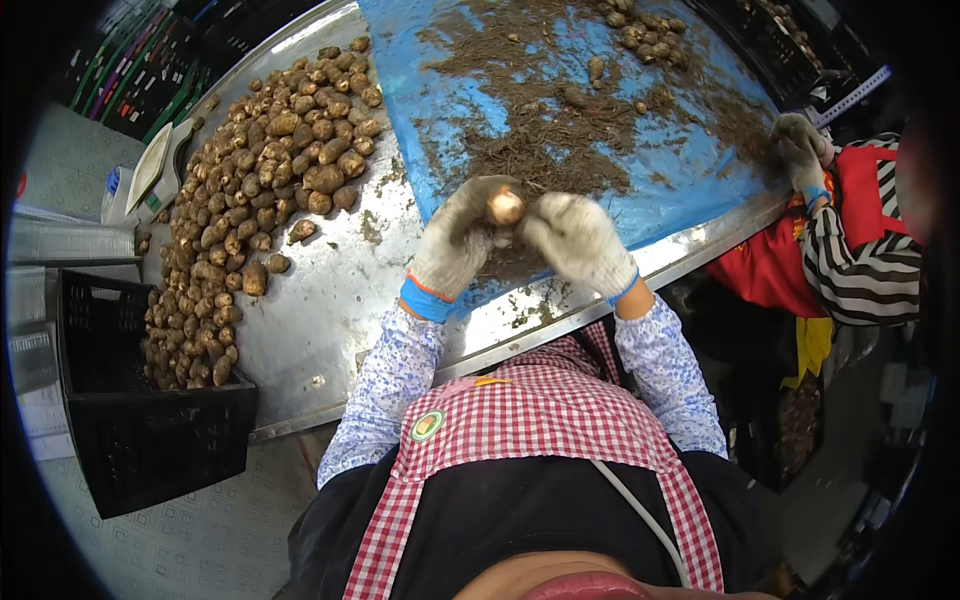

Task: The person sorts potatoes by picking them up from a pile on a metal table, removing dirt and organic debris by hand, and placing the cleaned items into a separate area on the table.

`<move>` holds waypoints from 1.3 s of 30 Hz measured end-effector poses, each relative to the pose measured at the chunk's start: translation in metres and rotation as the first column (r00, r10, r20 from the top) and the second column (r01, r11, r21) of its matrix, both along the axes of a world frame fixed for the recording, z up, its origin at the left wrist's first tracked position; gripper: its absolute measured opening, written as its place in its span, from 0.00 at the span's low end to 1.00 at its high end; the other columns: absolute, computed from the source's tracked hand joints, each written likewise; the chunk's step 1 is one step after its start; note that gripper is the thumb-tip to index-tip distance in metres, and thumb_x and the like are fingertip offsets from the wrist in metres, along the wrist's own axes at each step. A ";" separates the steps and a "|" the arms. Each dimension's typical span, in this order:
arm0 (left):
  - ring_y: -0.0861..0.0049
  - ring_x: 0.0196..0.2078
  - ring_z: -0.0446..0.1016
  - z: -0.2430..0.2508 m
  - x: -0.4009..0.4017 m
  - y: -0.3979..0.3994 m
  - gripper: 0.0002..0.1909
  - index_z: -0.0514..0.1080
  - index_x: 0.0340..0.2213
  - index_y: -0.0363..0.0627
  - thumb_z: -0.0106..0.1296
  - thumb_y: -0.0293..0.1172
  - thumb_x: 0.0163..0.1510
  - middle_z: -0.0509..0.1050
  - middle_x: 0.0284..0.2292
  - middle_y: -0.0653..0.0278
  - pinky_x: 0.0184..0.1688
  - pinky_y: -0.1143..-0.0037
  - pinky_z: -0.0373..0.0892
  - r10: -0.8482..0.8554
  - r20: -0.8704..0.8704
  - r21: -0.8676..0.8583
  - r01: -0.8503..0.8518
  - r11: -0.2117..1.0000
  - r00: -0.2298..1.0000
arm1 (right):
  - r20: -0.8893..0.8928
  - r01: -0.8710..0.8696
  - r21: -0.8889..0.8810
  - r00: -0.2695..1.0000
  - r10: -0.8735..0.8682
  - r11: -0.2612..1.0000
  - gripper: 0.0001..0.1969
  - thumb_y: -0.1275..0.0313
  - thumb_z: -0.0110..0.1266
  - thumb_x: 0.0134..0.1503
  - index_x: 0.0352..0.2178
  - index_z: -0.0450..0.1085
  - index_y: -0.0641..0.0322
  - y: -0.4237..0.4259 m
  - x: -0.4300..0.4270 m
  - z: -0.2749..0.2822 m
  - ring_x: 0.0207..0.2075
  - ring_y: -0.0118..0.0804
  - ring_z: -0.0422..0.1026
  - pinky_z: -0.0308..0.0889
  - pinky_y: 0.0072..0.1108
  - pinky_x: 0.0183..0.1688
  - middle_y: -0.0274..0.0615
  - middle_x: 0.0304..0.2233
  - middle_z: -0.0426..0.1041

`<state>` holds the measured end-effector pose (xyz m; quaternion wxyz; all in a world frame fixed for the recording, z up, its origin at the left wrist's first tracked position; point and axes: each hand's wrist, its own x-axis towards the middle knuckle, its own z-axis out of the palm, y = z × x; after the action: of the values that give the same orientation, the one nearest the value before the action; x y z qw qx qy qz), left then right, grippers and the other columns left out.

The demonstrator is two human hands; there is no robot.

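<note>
My left hand (460, 240), in a soiled knitted work glove with a blue cuff, holds a small taro corm (505, 205) whose pale cut end faces up. My right hand (577, 241), gloved alike, is curled right beside the corm; whether it grips anything is hidden by its fingers. Both hands are over the near edge of a blue plastic sheet (442, 97) strewn with brown root fibres and soil (547, 142). To the left, a large heap of brown taro corms (262, 172) lies on the metal table (322, 315).
A black plastic crate (157, 442) stands at the table's left end, under the heap's near edge. More corms (652, 37) sit at the sheet's far side. At the right, a co-worker's gloved hand (799, 150) is by the table edge. Stacked crates (135, 67) stand at the far left.
</note>
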<state>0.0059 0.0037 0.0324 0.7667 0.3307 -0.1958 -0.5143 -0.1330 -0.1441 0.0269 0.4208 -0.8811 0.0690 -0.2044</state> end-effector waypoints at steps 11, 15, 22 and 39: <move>0.58 0.47 0.70 -0.071 0.000 -0.008 0.16 0.64 0.47 0.34 0.43 0.32 0.62 0.68 0.46 0.48 0.51 0.61 0.71 0.108 -0.202 -0.128 -0.135 0.983 0.973 | -0.160 0.137 -0.559 0.950 -0.269 0.818 0.15 0.59 0.56 0.53 0.33 0.72 0.61 0.023 0.012 0.033 0.37 0.44 0.73 0.67 0.33 0.40 0.45 0.31 0.75; 0.61 0.45 0.70 -0.036 0.000 -0.005 0.16 0.65 0.47 0.34 0.44 0.33 0.61 0.69 0.45 0.50 0.47 0.62 0.72 -0.024 -0.557 -0.121 -0.052 0.991 0.830 | 0.057 0.166 -0.415 0.986 -0.157 0.895 0.13 0.62 0.53 0.54 0.22 0.71 0.60 0.019 0.015 0.028 0.28 0.46 0.73 0.68 0.33 0.34 0.45 0.21 0.72; 0.64 0.45 0.71 -0.030 -0.002 -0.006 0.20 0.61 0.53 0.38 0.42 0.30 0.61 0.69 0.45 0.51 0.47 0.67 0.72 0.027 -0.430 -0.149 -0.101 0.984 0.902 | -0.222 0.299 -0.266 0.906 -0.360 0.916 0.15 0.60 0.51 0.57 0.34 0.71 0.63 0.002 0.008 0.019 0.37 0.45 0.75 0.70 0.30 0.41 0.48 0.34 0.76; 0.62 0.50 0.68 -0.030 0.006 -0.002 0.19 0.63 0.51 0.42 0.44 0.21 0.56 0.67 0.48 0.52 0.52 0.64 0.67 0.134 -0.440 -0.062 -0.179 0.982 0.888 | -0.130 0.309 -0.347 0.919 -0.371 0.886 0.15 0.58 0.51 0.54 0.30 0.71 0.60 0.007 0.017 0.011 0.35 0.47 0.73 0.64 0.36 0.43 0.45 0.26 0.74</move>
<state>0.0116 0.0020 0.0019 0.8456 0.1835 -0.0185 -0.5010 -0.1157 -0.1368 0.0376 0.2214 -0.9270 0.2293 -0.1974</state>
